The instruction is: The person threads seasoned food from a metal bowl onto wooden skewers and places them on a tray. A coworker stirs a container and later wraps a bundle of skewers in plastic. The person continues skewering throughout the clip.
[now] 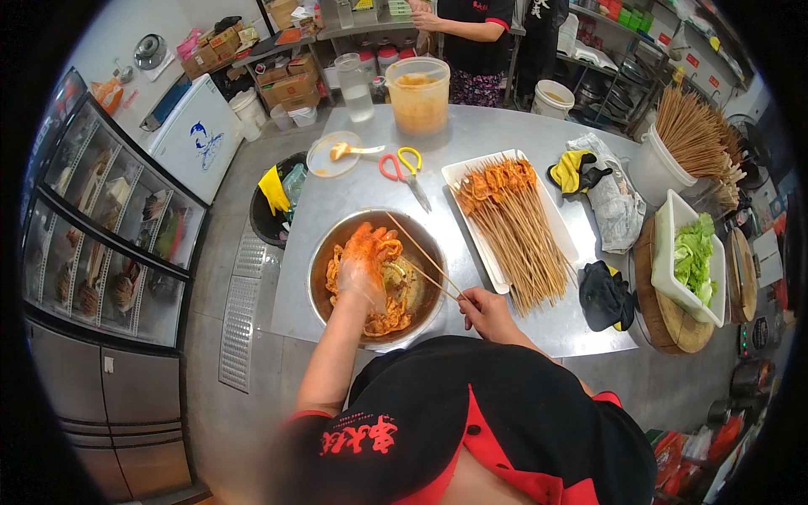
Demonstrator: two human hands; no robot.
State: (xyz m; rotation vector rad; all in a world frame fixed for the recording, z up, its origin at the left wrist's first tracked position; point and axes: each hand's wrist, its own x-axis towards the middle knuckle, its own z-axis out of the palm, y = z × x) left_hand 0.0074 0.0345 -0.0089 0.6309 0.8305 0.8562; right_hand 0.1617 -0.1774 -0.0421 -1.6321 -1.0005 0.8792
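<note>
My left hand [366, 262], in a clear sauce-stained glove, is inside a round metal bowl [440, 287], its fingers on a strip of marinated meat [391, 250]. More orange-red coated pieces lie around it. Outside the bowl's right rim my bare right hand [483, 309] grips two thin wooden skewers [435, 262], whose far ends reach over the bowl. To the right, a white tray [499, 278] holds many loaded skewers [517, 227], meat ends at the back. Scissors [407, 177] with a red and a yellow handle lie behind the bowl.
Behind stand a tub of orange sauce [418, 101], a clear jug [355, 91] and a lid [328, 154] with a spoon. At right are gloves [576, 172], a bucket of skewers [663, 158] and a lettuce bin [663, 252]. A co-worker [473, 38] stands across the table.
</note>
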